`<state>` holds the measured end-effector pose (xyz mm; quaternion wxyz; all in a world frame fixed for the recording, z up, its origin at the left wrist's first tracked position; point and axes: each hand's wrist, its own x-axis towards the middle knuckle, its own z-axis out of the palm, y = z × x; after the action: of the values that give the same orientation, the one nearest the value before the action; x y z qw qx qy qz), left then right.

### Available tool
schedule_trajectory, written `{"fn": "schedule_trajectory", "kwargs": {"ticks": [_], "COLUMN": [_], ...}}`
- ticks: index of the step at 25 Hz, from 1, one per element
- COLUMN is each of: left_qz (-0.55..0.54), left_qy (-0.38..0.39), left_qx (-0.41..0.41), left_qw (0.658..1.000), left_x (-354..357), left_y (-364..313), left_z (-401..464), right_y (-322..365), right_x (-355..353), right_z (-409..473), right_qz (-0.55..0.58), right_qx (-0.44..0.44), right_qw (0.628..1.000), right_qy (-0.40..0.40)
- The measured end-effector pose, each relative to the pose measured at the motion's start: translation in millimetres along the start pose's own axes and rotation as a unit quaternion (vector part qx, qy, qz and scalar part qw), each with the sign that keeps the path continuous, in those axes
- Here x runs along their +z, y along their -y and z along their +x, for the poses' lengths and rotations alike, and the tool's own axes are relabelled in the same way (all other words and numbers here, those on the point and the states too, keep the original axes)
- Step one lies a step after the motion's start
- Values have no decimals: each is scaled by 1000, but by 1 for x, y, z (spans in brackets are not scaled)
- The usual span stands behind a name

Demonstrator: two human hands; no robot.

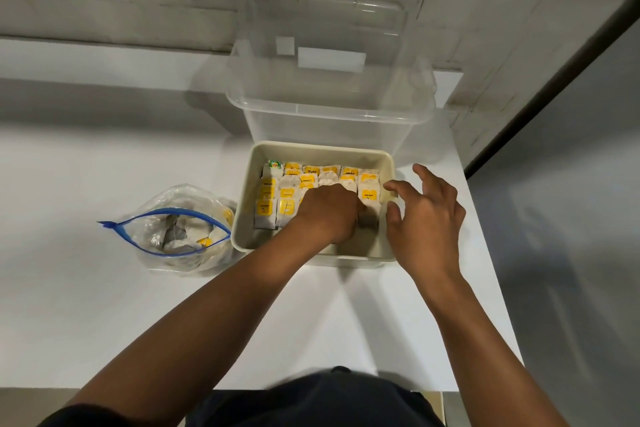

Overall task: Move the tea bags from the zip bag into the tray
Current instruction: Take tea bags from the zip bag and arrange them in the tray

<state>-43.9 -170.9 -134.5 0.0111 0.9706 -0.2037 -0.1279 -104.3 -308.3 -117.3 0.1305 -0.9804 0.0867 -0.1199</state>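
A cream tray sits on the white table and holds several tea bags with yellow tags, laid in rows. My left hand is down inside the tray over the front middle bags, fingers curled; whether it grips a bag is hidden. My right hand hovers at the tray's right rim, fingers spread, holding nothing. An open zip bag with a blue seal lies left of the tray, with a few tea bags still inside it.
A clear plastic storage box stands directly behind the tray, against the grey brick wall. The table's right edge runs close beside my right hand, with grey floor beyond it.
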Motion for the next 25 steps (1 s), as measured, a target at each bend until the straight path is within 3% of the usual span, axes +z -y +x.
{"fn": "schedule_trajectory", "kwargs": {"ticks": [9, 15, 19, 25], "left_qz": [41, -32, -118, -188], "left_qy": [19, -1, -123, -242], "left_qx": [33, 2, -72, -142], "left_qw": [998, 999, 983, 941], "left_x": [5, -3, -28, -43], "left_y": [-9, 9, 48, 104], "left_z": [2, -12, -52, -134], "right_y": [5, 11, 41, 127], "right_x": [-2, -5, -8, 5], "right_z": [-1, -2, -3, -23], "right_qz": [9, 47, 150, 208], "right_qx": [-10, -28, -97, -200], "right_qw": [1000, 998, 984, 953], "right_qy": [2, -19, -24, 92]}}
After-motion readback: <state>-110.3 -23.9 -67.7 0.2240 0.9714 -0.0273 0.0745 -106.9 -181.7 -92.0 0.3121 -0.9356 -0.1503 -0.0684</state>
